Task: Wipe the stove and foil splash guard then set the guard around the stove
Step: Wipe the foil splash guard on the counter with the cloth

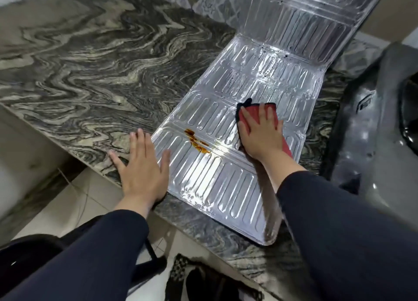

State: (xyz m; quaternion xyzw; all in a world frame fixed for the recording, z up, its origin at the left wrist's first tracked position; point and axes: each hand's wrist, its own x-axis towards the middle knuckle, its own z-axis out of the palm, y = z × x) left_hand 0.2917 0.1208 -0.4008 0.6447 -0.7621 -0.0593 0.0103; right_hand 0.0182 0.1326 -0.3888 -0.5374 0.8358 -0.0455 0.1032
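Note:
The ribbed foil splash guard (pixel 228 183) lies flat on the marbled countertop, its far panel (pixel 300 22) tilted up against the wall. A brown sauce stain (pixel 198 142) sits on the fold near its left edge. My right hand (pixel 261 133) presses a red cloth with a dark border (pixel 255 110) flat on the guard, to the right of the stain. My left hand (pixel 141 165) rests open, palm down, on the counter edge, its fingers touching the guard's left side. The grey stove (pixel 373 128) stands at the right, partly cut off by the frame.
The grey-and-cream marbled countertop (pixel 86 63) stretches left and back to a patterned tile wall (pixel 203 0). Its front edge runs diagonally; below it are pale floor tiles (pixel 74 201) and dark objects (pixel 203 282) near my feet.

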